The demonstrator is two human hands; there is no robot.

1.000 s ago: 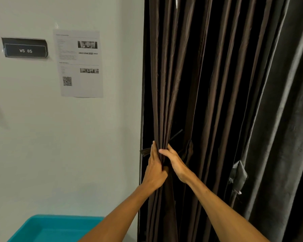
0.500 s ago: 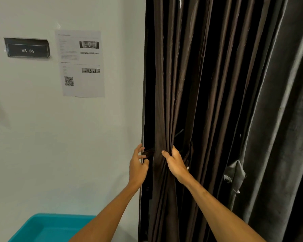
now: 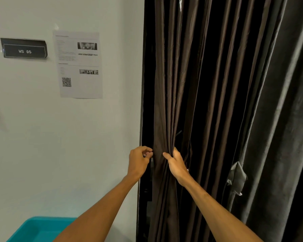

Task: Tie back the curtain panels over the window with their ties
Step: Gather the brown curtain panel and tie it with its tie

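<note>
A dark brown curtain panel [image 3: 166,102] hangs in folds beside the white wall. My right hand [image 3: 176,163] grips a bunch of its folds at waist height. My left hand [image 3: 138,159] is at the panel's left edge with its fingers curled, pinching something dark there that looks like the tie; most of it is hidden behind the fabric. A thin dark strip [image 3: 178,132] shows between folds just above my right hand. A grey curtain panel [image 3: 278,119] hangs to the right, with a grey fabric tie [image 3: 237,177] dangling on it.
The white wall [image 3: 42,137] on the left carries a black "WS 05" sign [image 3: 24,48] and a printed sheet [image 3: 79,64]. A teal bin [image 3: 38,229] stands at the bottom left below my left arm.
My left hand has left the gathered folds, moved left to the panel's edge and curled its fingers there. My right hand keeps its grip on the bunch.
</note>
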